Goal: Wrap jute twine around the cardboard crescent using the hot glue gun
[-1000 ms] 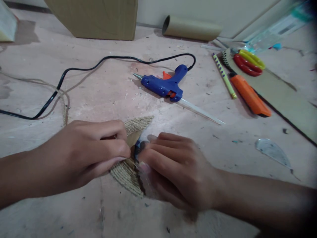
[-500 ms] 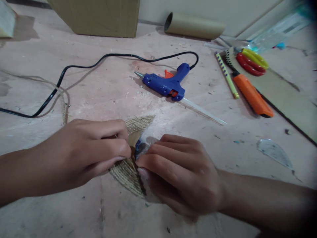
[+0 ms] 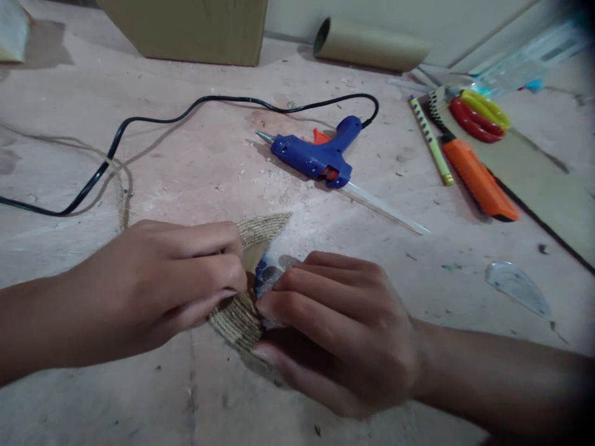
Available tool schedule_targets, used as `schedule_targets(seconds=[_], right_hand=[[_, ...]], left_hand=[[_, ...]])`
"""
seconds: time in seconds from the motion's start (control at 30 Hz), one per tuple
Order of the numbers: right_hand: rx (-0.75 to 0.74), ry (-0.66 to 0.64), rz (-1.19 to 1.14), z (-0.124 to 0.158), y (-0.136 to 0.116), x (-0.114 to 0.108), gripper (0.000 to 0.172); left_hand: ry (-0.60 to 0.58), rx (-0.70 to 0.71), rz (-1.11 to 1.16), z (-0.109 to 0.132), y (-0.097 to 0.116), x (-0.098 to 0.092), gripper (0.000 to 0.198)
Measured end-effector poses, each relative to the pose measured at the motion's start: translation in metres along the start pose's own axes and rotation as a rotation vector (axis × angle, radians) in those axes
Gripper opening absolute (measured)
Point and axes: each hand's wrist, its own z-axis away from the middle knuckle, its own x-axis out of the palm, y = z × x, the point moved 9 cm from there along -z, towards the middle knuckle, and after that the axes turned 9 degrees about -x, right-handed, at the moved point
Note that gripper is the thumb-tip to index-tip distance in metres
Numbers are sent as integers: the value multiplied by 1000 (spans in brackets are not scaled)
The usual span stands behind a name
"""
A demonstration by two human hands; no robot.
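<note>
Head: left hand (image 3: pixel 179 282) grips corded piece (image 3: pixel 236 321); right hand (image 3: pixel 346 322) touches it.

A pale, pinkish work surface (image 3: pixel 195 173) is carrying everything, with small dark scraps and whitish flecks lying scattered over it. A blue glue gun (image 3: pixel 311 158) is lying on its side, a clear glue stick (image 3: pixel 385 207) protruding from its back and its black cable (image 3: pixel 227 98) snaking leftward, where it is crossing a thin tan cord (image 3: pixel 123 204). A dotted yellow pencil (image 3: pixel 432 142) and an orange knife (image 3: pixel 481 179) are lying near the edge of a cardboard sheet (image 3: pixel 553 198). A half-round clear plastic piece (image 3: pixel 518 288) is resting nearer, while a cardboard tube (image 3: pixel 372 44) is lying at the back, right of a larger standing cardboard piece (image 3: pixel 195 28).
</note>
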Motion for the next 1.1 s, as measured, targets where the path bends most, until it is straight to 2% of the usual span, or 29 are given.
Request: schedule_targets(seconds=[0.27,0.47,0.77,0.97,1.1], right_hand=[[-12,5,50,1,-2,0,28],[-10,19,36,3,-3,0,20],[-8,16,46,2,-4,-1,19],[-17,23,47,4,-5,0,8],[-19,28,45,4,-5,0,11]], left_hand=[[2,10,-17,3,-1,1,25],[-6,17,-19,1,-1,1,23],[-12,23,-3,3,-1,2,22],[12,34,-5,2,2,0,26],[3,23,-9,2,0,2,26]])
